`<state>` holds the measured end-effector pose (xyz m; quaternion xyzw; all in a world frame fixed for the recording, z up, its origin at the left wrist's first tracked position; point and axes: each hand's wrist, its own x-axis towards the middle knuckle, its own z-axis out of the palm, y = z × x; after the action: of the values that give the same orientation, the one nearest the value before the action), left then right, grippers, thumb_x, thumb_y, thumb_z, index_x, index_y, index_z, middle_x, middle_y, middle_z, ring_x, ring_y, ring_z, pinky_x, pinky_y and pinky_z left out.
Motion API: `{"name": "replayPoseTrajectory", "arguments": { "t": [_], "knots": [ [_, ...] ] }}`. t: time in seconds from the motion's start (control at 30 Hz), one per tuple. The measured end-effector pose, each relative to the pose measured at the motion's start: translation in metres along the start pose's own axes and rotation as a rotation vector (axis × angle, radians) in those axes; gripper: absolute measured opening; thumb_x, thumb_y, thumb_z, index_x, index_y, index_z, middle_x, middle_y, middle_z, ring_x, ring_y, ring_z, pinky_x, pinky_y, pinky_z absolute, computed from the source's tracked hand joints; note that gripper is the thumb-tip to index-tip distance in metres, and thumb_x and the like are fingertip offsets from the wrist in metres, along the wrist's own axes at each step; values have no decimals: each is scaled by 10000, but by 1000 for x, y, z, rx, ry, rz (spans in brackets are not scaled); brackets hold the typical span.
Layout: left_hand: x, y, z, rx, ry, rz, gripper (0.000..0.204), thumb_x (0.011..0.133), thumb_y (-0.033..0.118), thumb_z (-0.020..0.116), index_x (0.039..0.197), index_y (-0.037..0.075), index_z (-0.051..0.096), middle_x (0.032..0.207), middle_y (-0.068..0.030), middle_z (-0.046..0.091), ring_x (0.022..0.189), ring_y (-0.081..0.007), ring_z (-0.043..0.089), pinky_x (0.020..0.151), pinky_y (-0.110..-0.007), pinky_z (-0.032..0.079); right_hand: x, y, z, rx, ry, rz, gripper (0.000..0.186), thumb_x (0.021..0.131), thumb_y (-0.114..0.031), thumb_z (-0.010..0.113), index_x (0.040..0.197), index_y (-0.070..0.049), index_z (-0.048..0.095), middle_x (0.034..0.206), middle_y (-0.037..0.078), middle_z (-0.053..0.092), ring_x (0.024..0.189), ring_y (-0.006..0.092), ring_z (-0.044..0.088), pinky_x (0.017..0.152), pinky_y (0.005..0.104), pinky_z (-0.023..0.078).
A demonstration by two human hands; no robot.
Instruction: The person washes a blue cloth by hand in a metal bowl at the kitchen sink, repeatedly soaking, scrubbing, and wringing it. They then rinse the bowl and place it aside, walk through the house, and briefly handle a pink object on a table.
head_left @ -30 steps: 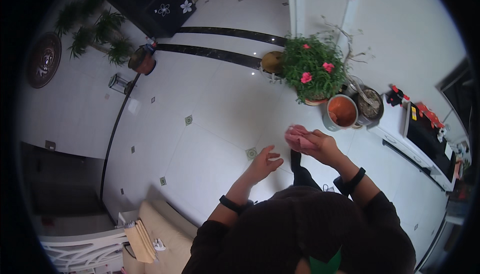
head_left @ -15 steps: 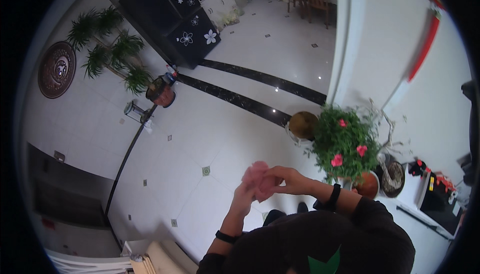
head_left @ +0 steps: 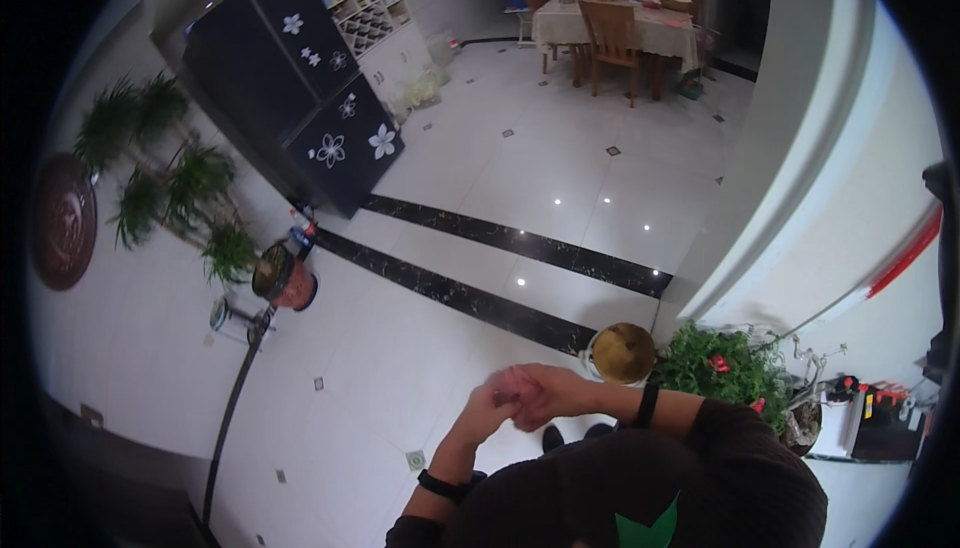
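My left hand (head_left: 482,414) and my right hand (head_left: 562,394) meet in front of my body, above the floor. Between them is a crumpled pink cloth (head_left: 515,385), closely wrapped by the fingers of both. Only a little of the cloth shows, and motion smears the fingertips. Dark bands circle both wrists. The nearest thing to my right hand is a brownish-gold round-topped container (head_left: 624,353), apart from it.
A leafy plant with red flowers (head_left: 715,366) stands at the right beside a wall. A dark refrigerator (head_left: 290,78) and a potted tall plant (head_left: 290,278) are on the left. Far off are a dining table (head_left: 660,38) and chairs. Dark stripes (head_left: 450,293) cross the tiled floor.
The view has tilted up, bringing the dining table into sight. My hands have drawn closer together around the pink cloth, which shows less than before.
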<state>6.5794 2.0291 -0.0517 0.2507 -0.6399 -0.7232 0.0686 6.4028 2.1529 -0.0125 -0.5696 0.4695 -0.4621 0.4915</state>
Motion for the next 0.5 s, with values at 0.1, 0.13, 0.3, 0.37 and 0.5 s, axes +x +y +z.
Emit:
{"name": "replayPoseTrajectory", "arguments": {
  "t": [0.1, 0.13, 0.3, 0.37, 0.5],
  "knots": [
    [77, 28, -26, -39, -87, 162, 367, 832, -31, 624, 1184, 27, 537, 1060, -77, 611, 928, -169, 617, 835, -311, 519, 49, -6, -59, -20, 163, 128, 239, 912, -237, 627, 1044, -69, 521, 807, 23, 574, 697, 113, 533, 613, 269, 452],
    [105, 36, -37, 46, -149, 162, 398, 847, -21, 634, 1224, 33, 519, 1090, -81, 592, 946, -181, 620, 828, -317, 525, 63, -1, -81, 60, 147, 251, 248, 957, -313, 522, 1040, -79, 527, 808, 24, 582, 686, 121, 553, 606, 276, 458],
    [247, 60, -94, 193, -145, 12, 362, 877, 31, 654, 1221, -9, 548, 968, -79, 645, 926, -166, 642, 827, -291, 528, 120, 59, -196, -358, 265, 86, 285, 921, -372, 540, 912, -87, 532, 750, 83, 546, 716, 241, 609, 611, 373, 480],
    [301, 73, -122, 327, -82, 13, 368, 883, 45, 653, 1228, -19, 540, 927, -75, 651, 894, -168, 650, 808, -289, 533, 147, 86, -249, -252, 282, 48, 266, 908, -333, 570, 887, -71, 530, 745, 82, 530, 738, 244, 613, 645, 367, 493],
    [394, 107, -173, 532, 89, -20, 331, 880, 56, 654, 1185, -29, 555, 909, -85, 655, 847, -153, 650, 782, -282, 533, 208, 114, -362, 149, 280, 247, 194, 901, -237, 618, 877, -56, 552, 811, 24, 574, 816, 178, 624, 778, 301, 520]
  ]
}}
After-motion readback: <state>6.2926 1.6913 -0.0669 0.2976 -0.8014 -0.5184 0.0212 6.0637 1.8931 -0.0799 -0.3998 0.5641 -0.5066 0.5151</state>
